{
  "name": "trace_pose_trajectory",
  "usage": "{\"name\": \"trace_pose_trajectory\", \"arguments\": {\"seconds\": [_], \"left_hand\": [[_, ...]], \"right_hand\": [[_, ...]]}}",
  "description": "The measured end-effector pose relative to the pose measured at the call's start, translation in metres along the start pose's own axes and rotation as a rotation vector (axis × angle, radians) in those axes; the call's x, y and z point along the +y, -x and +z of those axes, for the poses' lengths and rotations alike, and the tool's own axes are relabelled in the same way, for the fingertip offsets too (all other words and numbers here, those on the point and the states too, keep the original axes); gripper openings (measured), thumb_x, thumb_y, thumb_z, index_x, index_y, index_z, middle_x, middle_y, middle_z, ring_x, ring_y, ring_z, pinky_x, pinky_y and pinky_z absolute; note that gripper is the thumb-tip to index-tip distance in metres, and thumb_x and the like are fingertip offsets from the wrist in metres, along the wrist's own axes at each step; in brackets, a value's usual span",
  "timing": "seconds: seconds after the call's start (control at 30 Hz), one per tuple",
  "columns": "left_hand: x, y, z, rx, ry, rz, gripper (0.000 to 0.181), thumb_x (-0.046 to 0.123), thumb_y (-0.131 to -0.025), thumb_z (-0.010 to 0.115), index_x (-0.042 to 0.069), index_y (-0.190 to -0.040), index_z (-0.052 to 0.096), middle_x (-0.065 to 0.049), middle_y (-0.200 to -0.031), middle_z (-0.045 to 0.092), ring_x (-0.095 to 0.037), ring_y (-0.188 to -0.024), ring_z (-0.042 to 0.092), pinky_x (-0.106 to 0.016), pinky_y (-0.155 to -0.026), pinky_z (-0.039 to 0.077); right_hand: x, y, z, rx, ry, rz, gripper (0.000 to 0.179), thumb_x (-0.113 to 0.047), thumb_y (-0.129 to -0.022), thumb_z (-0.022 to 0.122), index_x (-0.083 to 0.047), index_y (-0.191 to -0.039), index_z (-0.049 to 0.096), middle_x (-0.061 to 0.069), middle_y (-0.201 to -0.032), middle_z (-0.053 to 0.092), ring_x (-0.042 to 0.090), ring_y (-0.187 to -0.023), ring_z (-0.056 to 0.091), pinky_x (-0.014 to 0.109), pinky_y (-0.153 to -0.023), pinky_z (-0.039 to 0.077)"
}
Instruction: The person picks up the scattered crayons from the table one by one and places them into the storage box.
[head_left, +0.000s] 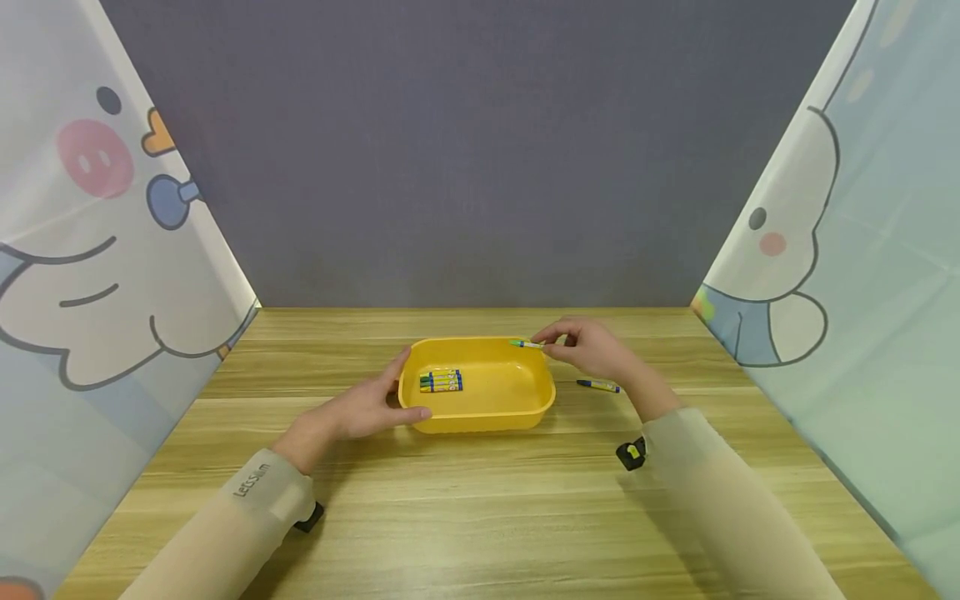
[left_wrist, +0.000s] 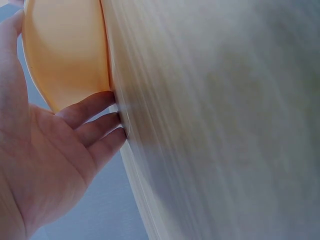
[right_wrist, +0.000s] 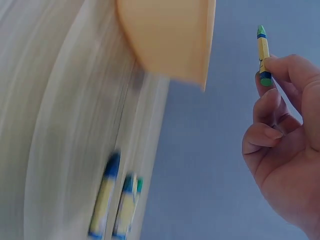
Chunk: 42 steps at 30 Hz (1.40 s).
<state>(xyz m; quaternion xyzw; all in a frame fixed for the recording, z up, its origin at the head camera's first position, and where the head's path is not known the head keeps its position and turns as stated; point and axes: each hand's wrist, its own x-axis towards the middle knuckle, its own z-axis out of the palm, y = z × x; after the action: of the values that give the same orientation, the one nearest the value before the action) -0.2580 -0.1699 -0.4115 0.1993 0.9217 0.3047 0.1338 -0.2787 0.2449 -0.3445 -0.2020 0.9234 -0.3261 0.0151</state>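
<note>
Thumb and fingers of my right hand (head_left: pixel 588 346) pinch a light green crayon (head_left: pixel 527 344) with a yellow wrapper and blue bands. It is held above the far right rim of a yellow plastic basket (head_left: pixel 510 392); in the right wrist view the crayon (right_wrist: pixel 263 55) points tip upward, clear of the basket. My left hand (head_left: pixel 367 406) rests against the basket's left end, fingers extended along the outer wall and thumb over the front rim. Several crayons (head_left: pixel 441 381), some with green tips, lie side by side inside the basket at its left.
On the wooden table (head_left: pixel 465 500), a dark blue crayon (head_left: pixel 597 386) lies right of the basket, below the right hand. The right wrist view shows another crayon (right_wrist: pixel 125 207) beside it, with a green end there too. A grey panel (head_left: pixel 472 167) stands behind; printed curtains flank both sides.
</note>
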Motion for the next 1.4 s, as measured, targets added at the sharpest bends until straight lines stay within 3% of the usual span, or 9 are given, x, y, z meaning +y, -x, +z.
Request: {"name": "trace_pose_trajectory", "arguments": {"seconds": [0.2,0.37,0.63,0.77,0.97,1.1,1.4], "left_hand": [[-0.001,0.0,-0.001,0.002,-0.003,0.008,0.129,0.076,-0.092,0.074,0.022,-0.179,-0.005,-0.019,-0.163,0.057,-0.032,-0.142,0.061,-0.063,-0.123,0.043],[0.0,0.0,-0.001,-0.004,0.004,0.005,0.128,0.077,-0.093,0.073,0.023,-0.179,-0.006,-0.018,-0.163,0.057,-0.033,-0.143,0.061,-0.062,-0.123,0.043],[0.002,0.002,-0.002,-0.006,-0.008,-0.005,0.127,0.08,-0.092,0.071,0.028,-0.178,-0.006,-0.022,-0.167,0.051,-0.038,-0.145,0.059,-0.064,-0.122,0.043],[0.002,0.003,-0.002,-0.008,-0.016,-0.006,0.126,0.081,-0.092,0.069,0.03,-0.178,-0.007,-0.022,-0.168,0.05,-0.038,-0.145,0.059,-0.063,-0.121,0.045],[0.001,0.002,-0.001,-0.002,-0.02,0.002,0.127,0.082,-0.092,0.069,0.029,-0.178,-0.008,-0.02,-0.164,0.055,-0.036,-0.141,0.062,-0.061,-0.12,0.047],[0.0,0.001,-0.001,0.012,-0.033,0.005,0.127,0.082,-0.092,0.069,0.029,-0.178,-0.008,-0.024,-0.167,0.05,-0.038,-0.143,0.06,-0.062,-0.121,0.046],[-0.002,-0.001,0.0,0.004,-0.022,0.011,0.126,0.079,-0.094,0.069,0.028,-0.178,-0.01,-0.024,-0.167,0.05,-0.038,-0.143,0.06,-0.063,-0.12,0.046]], "right_hand": [[-0.023,-0.019,0.032,-0.061,-0.055,-0.063,0.023,-0.021,-0.109,0.069,-0.02,-0.129,0.081,0.004,-0.117,0.073,0.016,-0.072,0.049,0.03,-0.067,0.044],[-0.036,-0.036,0.061,-0.105,-0.085,-0.091,0.023,-0.021,-0.11,0.069,-0.021,-0.128,0.082,0.001,-0.118,0.075,0.017,-0.079,0.053,0.031,-0.072,0.047],[-0.051,-0.059,0.101,-0.153,-0.056,-0.077,0.021,-0.019,-0.109,0.07,-0.022,-0.125,0.083,-0.004,-0.13,0.08,0.016,-0.114,0.069,0.038,-0.1,0.056],[-0.054,-0.068,0.118,-0.166,-0.073,-0.082,0.02,-0.016,-0.108,0.071,-0.021,-0.12,0.085,-0.003,-0.124,0.082,0.016,-0.112,0.07,0.041,-0.102,0.056],[-0.053,-0.07,0.131,-0.19,-0.056,-0.061,0.02,-0.012,-0.106,0.071,-0.022,-0.115,0.087,-0.003,-0.121,0.081,0.012,-0.096,0.062,0.031,-0.09,0.052],[-0.054,-0.069,0.132,-0.195,-0.038,-0.071,0.019,-0.013,-0.106,0.072,-0.022,-0.114,0.087,-0.001,-0.12,0.08,0.013,-0.086,0.059,0.029,-0.083,0.051],[-0.055,-0.067,0.133,-0.23,0.025,-0.095,0.019,-0.016,-0.107,0.073,-0.024,-0.116,0.087,-0.002,-0.123,0.077,0.015,-0.106,0.063,0.04,-0.105,0.054]]}}
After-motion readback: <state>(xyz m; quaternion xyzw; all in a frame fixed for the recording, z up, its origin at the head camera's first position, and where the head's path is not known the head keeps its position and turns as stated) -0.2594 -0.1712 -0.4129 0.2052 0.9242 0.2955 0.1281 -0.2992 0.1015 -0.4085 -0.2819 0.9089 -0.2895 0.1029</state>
